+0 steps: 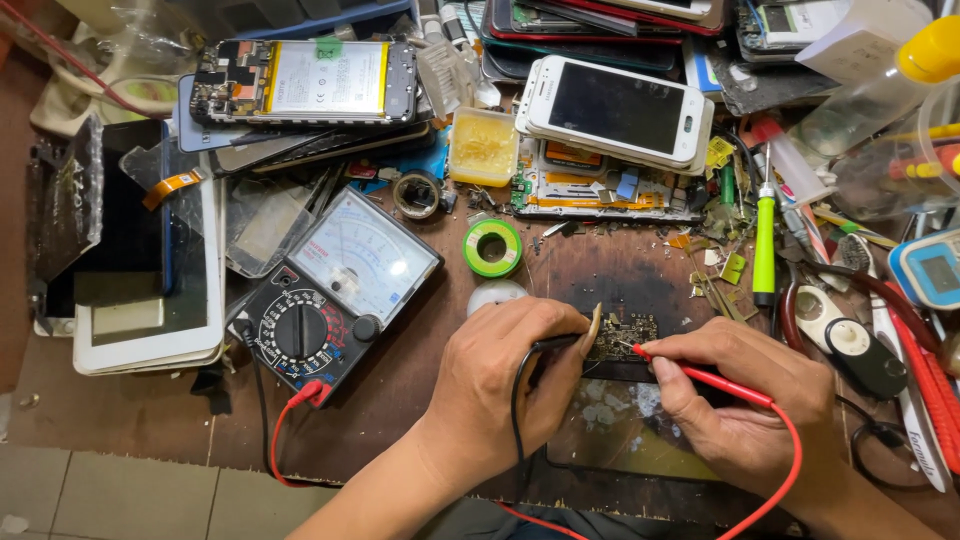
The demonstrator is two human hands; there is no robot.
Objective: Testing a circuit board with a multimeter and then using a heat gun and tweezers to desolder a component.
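Small circuit board (622,338) lies on the workbench (400,400), between the left hand (505,375) and right hand (745,395). Left hand's probe (560,343) touches the board's left edge; right hand's probe (700,375) touches its right part. Analog multimeter (335,290) sits left of the left hand. Roll of tape (492,247) lies behind the board. Stacked phones (615,110) lie further back. Screwdriver (765,240) lies right of the board, behind the right hand.

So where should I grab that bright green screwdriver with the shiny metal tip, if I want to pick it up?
Grip the bright green plastic-handled screwdriver around the middle of its handle, coming straight down from above. It lies flat and lengthwise on the brown wooden workbench, and the handle is its thickest, least cluttered part. The thin metal tip points into the crowded parts at the back, so leave that end alone.
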